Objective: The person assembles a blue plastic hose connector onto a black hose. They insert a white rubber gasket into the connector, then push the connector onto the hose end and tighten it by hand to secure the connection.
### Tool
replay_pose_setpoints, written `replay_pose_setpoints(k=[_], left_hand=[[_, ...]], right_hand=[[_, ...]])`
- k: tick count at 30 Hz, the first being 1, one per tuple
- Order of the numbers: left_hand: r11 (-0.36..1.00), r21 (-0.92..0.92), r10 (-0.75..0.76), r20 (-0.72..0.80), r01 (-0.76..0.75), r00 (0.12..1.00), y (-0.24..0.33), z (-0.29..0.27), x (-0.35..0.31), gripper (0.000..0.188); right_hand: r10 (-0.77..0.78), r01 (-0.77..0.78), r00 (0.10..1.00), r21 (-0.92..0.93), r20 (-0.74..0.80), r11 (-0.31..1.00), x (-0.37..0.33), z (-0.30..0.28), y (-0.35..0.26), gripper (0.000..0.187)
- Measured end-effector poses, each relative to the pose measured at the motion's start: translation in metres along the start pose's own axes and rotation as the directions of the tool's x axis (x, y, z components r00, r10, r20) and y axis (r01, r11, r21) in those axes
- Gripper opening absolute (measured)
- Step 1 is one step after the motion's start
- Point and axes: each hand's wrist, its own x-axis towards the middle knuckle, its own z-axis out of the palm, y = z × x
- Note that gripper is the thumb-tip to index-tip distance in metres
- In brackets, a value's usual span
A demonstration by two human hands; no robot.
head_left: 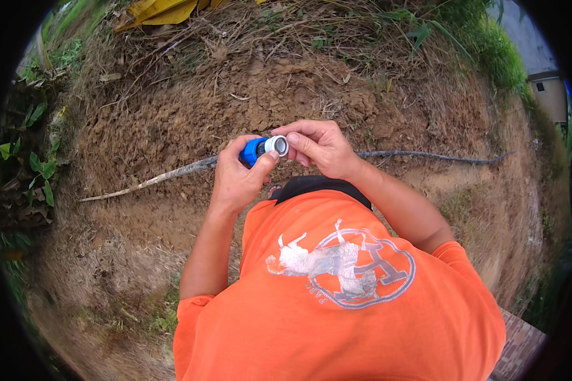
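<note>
A blue plastic pipe fitting [251,151] with a dark ribbed section is gripped in my left hand [230,181], thumb on the near side and fingers wrapped behind. At its right end sits a white ring [277,145], its round opening turned up towards me. My right hand [324,149] pinches at the rim of this ring with thumb and forefinger, the other fingers curled below. Whether the ring is fixed to the blue part cannot be made out. Both hands are held together above the ground, in front of my orange shirt.
A muddy pipe [152,180] lies on the soil to the left, and a dark pipe [432,153] runs off to the right. Beyond is a brown earth bank [248,89] with dry grass and a yellow leaf [159,11]. Leafy plants [42,168] stand at far left.
</note>
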Motion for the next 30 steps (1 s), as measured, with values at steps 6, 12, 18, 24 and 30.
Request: replay_pose_setpoints(k=[6,12,18,24,30], left_hand=[[0.999,-0.033,-0.024,0.021,0.025,0.999,0.002,0.0,-0.005,0.036],[1.0,-0.022,0.002,0.051,-0.001,0.999,-0.004,-0.009,-0.007,0.037],[0.998,-0.061,0.008,0.036,-0.006,0.999,-0.002,-0.009,-0.008,0.041],[0.998,-0.056,-0.015,0.07,0.019,0.997,-0.001,-0.016,-0.007,0.047],[0.979,0.172,-0.122,0.068,0.109,0.99,0.005,-0.028,-0.015,0.057]], right_hand=[[0.038,-0.034,0.998,0.092,-0.049,0.995,0.009,0.007,0.015,0.019],[0.075,-0.032,0.995,0.471,-0.071,0.882,0.004,0.028,0.022,0.018],[-0.01,0.01,1.0,0.326,-0.002,0.945,0.003,0.019,0.031,0.024],[0.056,-0.102,0.994,0.564,0.098,0.819,0.003,0.026,0.034,0.029],[0.091,-0.179,0.981,0.616,0.172,0.767,0.002,0.03,0.029,0.031]])
